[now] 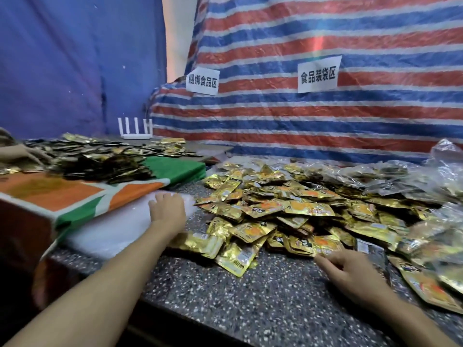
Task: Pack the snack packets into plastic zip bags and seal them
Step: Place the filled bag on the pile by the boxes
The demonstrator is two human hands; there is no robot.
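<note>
Left hand [166,211] flat on limp translucent plastic zip-bag stack [112,229] near speckled grey worktop [225,301] left edge; right hand [350,271] loose, empty, beside gold foil snack packets [275,209]. Packets likely light, slick; pinch sealed edges.

Gold snack packets [288,214], speckled grey countertop [250,296], red-white-blue striped tarp [325,121], orange-green-white cloth [75,196].

You face a striped red, white and blue tarp [325,33] hung as the back wall. Two white paper signs are taped to it, the left sign [203,80] lower than the right sign [318,74]. To your left hangs a plain blue tarp [62,58], with a white router [135,128] at its foot. Below you runs a dark speckled stone counter [250,296], beside a raised surface draped in orange and green cloth [75,194].
</note>
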